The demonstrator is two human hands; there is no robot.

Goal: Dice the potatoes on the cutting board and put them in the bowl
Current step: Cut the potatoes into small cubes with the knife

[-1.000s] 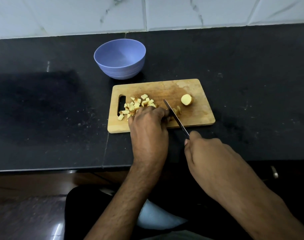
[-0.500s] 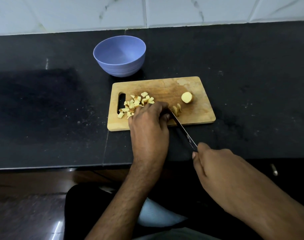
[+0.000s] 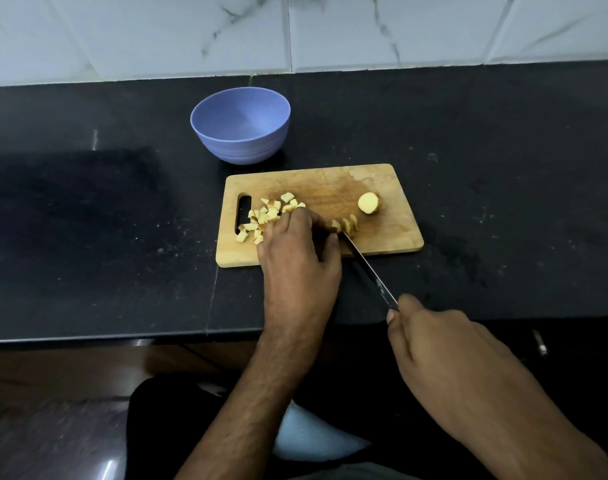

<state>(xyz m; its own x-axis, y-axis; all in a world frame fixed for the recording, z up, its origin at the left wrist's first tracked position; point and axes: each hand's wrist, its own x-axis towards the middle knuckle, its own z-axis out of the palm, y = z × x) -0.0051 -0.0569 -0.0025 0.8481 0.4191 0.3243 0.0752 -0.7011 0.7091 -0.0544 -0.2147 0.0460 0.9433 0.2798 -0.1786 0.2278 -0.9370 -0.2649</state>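
A wooden cutting board (image 3: 392,237) lies on the black counter. Several potato dice (image 3: 267,214) are heaped at its left end near the handle slot. A potato half (image 3: 368,203) sits cut face up toward the right end. My left hand (image 3: 299,258) has its fingers curled over a potato piece at the board's front middle; a few slices (image 3: 345,224) show just right of its fingers. My right hand (image 3: 444,355) grips the handle of a knife (image 3: 371,271), whose blade tip touches the slices beside my left fingers. A blue bowl (image 3: 240,125) stands behind the board with nothing in it.
The black counter (image 3: 87,220) runs left and right of the board, with a white tiled wall (image 3: 295,29) behind it. Its front edge runs below my left wrist. My legs and the floor show beneath.
My right hand has drawn the knife back toward me, so the blade now reaches the potato only with its tip. My left hand has stayed on the potato piece.
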